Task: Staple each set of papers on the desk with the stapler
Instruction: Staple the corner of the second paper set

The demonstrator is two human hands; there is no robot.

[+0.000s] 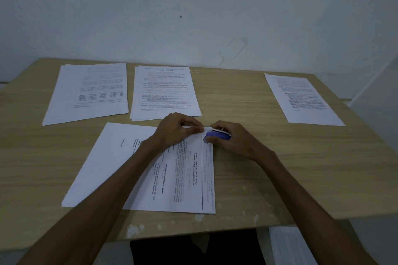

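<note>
Left hand [176, 129] pinching paper set [150, 170], right hand [234, 140] gripping stapler [218, 135]

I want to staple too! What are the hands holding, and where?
Right hand grips the stapler around its body. Left hand pinches the paper set's top corner.

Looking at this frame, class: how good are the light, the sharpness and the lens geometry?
Head view: dim, flat, bluish light; no glare, faint shadows. Wide lens bends the desk edges. Large print on the near set reads; far sheets' text is blurred. The stapler is soft.
</note>
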